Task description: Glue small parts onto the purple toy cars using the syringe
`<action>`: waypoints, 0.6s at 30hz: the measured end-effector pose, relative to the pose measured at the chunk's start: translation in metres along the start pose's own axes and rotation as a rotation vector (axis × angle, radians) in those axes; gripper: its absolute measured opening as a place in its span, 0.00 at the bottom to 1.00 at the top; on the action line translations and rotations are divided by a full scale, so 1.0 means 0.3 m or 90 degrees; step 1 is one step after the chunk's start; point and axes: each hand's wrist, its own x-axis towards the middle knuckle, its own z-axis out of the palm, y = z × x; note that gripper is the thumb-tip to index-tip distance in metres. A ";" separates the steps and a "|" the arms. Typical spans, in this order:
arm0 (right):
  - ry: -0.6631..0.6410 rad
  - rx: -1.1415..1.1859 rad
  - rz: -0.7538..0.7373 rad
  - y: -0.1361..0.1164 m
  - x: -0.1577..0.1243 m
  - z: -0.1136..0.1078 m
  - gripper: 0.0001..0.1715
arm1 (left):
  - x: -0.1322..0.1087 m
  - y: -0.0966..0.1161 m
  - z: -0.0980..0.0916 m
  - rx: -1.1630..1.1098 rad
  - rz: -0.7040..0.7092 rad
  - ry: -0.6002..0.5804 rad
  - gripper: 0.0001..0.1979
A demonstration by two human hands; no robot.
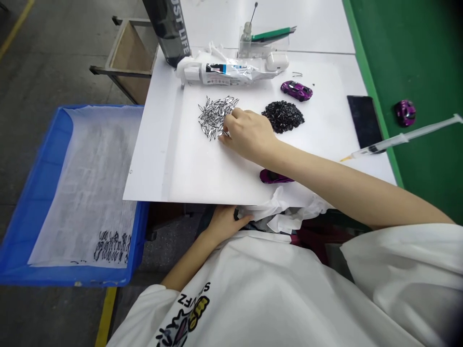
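Observation:
My right hand (249,134) reaches over the white board (195,168), its fingers curled in a pinch at the right edge of a pile of small clear, dark-edged pieces (213,115). Whatever lies between the fingertips is hidden. Just beyond the wrist is a heap of small black pieces (284,117). Under my right forearm a purple toy car (272,176) is partly covered. My left hand (224,224) rests low at the board's front edge, thumb stretched out beside crumpled white tissue (267,208); its other fingers are partly hidden.
Along the back lie a white tube (224,73), a dark bottle (168,29) and a clear holder with green tweezers (273,34). Purple toy cars (296,90), a phone (364,120) and a syringe (394,141) are rightward. A blue crate (32,193) with a paper sheet (94,168) stands left.

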 end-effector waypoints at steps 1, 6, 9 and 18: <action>0.003 0.004 0.004 -0.001 0.000 -0.001 0.11 | 0.005 0.006 -0.006 -0.016 -0.006 -0.017 0.13; -0.041 0.012 0.014 -0.007 -0.002 -0.005 0.12 | 0.000 0.031 -0.062 -0.127 -0.021 -0.107 0.09; -0.014 0.055 0.008 -0.006 0.005 0.001 0.12 | -0.020 0.041 -0.100 -0.215 -0.025 -0.151 0.08; -0.055 0.683 0.005 0.026 -0.220 -0.196 0.04 | -0.029 0.016 -0.074 -0.673 -0.285 -0.278 0.20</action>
